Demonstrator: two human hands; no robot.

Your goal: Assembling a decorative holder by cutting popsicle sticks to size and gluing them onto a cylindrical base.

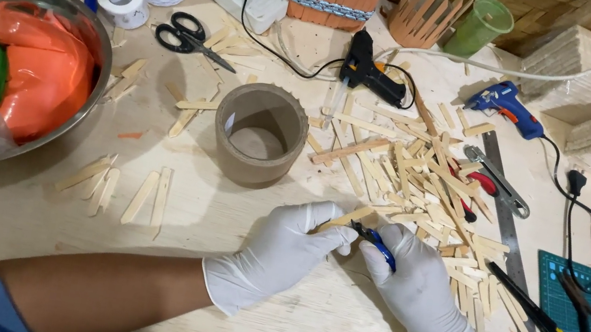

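My left hand pinches 1 flat wooden stick near the front edge of the table. My right hand is closed around small blue-handled cutters, and their tip touches the stick. Both hands wear thin white gloves.

I think the stick could split the wrong way if I squeeze too fast, because the wood is thin and dry. A cut bit could fly off. The cutters sit very close to my left fingers, so a slip could nip the glove.

The pile of sticks is just beside my right hand, pale, smooth and flat with round ends. A bump from my wrist could push them around.

The cardboard ring in the middle of the table is brown, round and hollow. The metal bowl at the left edge is shiny and holds crinkly orange and green plastic. 2 glue guns lie toward the back edge, 1 black and 1 blue. Their cords could catch my arm. Black scissors lie near the back left.
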